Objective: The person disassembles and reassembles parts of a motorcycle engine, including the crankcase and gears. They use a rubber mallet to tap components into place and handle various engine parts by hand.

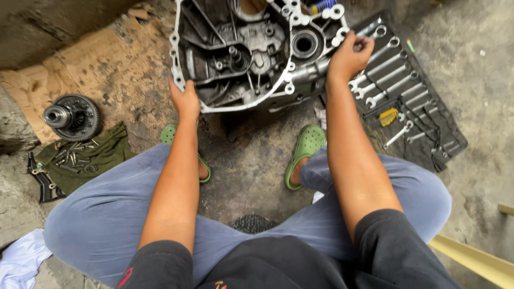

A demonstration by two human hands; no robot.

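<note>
Head view: metal gearbox housing (251, 53) sits on ground btwn the knees, open side up. Left hand (186, 100) grips its lower-left rim, fingers curled under. Right hand (349, 53) closed on the right edge by a flange. Wrench roll (407, 101) lies just right; gear assy (72, 116) on cardboard (107, 64), far left.

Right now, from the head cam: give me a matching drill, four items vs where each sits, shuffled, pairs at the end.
Things:
1. gear assembly
2. wrench set
3. metal housing
4. loose bolts

Places:
A. on the green cloth
B. held at both edges by the left hand and right hand
C. on cardboard, far left
D. laid out on a black roll, right side

Pairs: 1-C, 2-D, 3-B, 4-A
</note>
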